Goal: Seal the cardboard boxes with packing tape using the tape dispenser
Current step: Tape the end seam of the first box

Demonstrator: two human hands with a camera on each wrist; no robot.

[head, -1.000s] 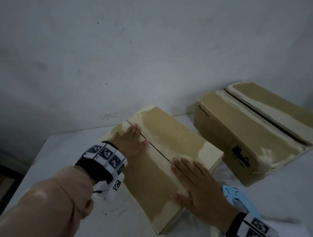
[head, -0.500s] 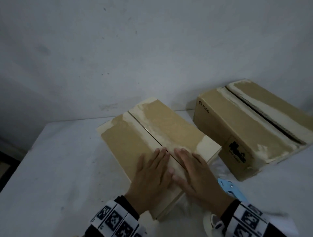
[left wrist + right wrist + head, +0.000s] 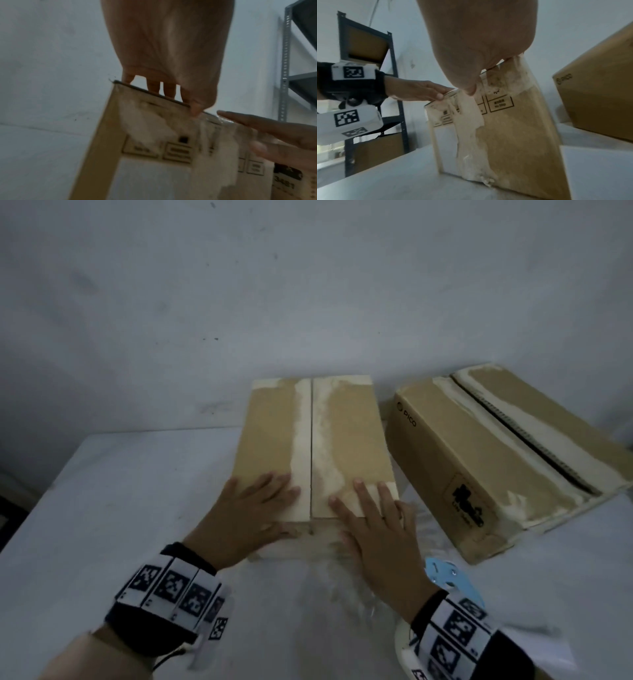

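Observation:
The middle cardboard box lies on the table with its two top flaps meeting at a bare centre seam. My left hand lies flat on the left flap at the near edge, its thumb down over the front face. My right hand lies flat on the right flap with straight fingers. A second box with a gaping top seam stands to the right. The blue tape dispenser lies on the table beside my right wrist, partly hidden by it.
Crinkled clear film lies on the white table in front of the middle box. A plain wall rises right behind both boxes. Dark metal shelving holding more boxes stands off to the left.
The middle box has turned so its seam now points straight away from me. My hands, side by side before, now rest apart on either side of the seam at the near edge.

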